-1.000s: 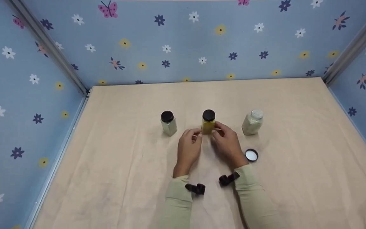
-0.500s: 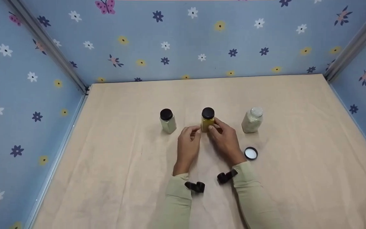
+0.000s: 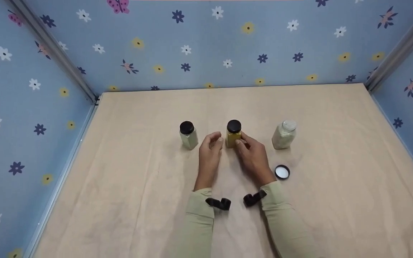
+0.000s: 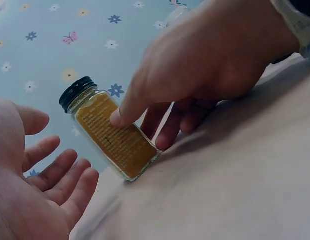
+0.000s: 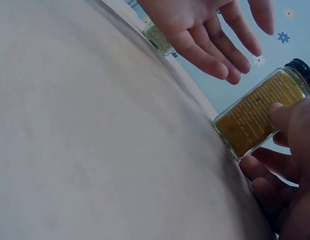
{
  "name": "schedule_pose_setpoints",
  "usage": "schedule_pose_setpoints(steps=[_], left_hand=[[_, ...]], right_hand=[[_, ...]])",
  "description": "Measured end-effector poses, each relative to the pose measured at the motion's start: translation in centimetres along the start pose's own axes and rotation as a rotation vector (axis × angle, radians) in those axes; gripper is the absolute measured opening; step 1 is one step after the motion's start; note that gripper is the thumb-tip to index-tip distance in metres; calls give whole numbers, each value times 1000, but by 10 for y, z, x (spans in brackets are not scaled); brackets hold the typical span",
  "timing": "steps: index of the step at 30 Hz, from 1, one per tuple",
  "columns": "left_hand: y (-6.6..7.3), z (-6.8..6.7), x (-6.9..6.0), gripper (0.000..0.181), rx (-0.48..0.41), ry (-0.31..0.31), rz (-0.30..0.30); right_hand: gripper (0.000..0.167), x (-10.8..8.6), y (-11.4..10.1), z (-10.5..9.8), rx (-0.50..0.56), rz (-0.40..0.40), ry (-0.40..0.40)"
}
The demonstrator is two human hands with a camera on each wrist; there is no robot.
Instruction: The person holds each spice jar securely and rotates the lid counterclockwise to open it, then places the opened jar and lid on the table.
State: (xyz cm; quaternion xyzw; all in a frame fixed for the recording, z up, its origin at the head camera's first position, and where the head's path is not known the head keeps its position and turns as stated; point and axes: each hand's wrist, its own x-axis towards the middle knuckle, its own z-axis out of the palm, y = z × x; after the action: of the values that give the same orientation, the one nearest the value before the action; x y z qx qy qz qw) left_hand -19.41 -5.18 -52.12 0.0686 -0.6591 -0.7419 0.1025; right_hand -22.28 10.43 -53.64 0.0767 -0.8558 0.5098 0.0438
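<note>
A glass jar of yellow-brown powder (image 3: 232,140) with a black lid (image 3: 234,126) stands upright on the cloth. My right hand (image 3: 256,157) grips its right side low down, the thumb lying on the printed face of the jar (image 4: 114,135). To the left of the jar, my left hand (image 3: 210,157) is held apart from it, empty, its fingers loosely bent and spread, as the right wrist view also shows (image 5: 210,35).
A black-lidded jar with pale green contents (image 3: 189,139) stands to the left. On the right is a lidless-looking jar with pale contents (image 3: 284,137), and nearer lies an upturned black lid (image 3: 282,172). Flowered walls (image 3: 206,39) enclose the cloth-covered table (image 3: 120,161).
My left hand has drawn slightly up and left, away from the yellow jar, and its fingers have spread. My right hand stays at the jar, its thumb now further over the front.
</note>
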Motion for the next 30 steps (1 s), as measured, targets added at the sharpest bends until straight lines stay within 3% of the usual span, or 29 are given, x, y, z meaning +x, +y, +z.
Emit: schedule_pose_setpoints(steps=[8,13,19,30], left_hand=[[0,1,5,44,33,-86,36],[4,4,15,44,52,-129,30],[10,9,24,49,54,-208,63],[15,9,30,51,241,-271,93]], right_hand=[[47,-3,-1,3,-55,5,-24],[45,-1,-2,2,-50,-4,-24],[45,1,-2,-1,-59,-5,-23],[45,4,-2,-1,-69,-2,-4]])
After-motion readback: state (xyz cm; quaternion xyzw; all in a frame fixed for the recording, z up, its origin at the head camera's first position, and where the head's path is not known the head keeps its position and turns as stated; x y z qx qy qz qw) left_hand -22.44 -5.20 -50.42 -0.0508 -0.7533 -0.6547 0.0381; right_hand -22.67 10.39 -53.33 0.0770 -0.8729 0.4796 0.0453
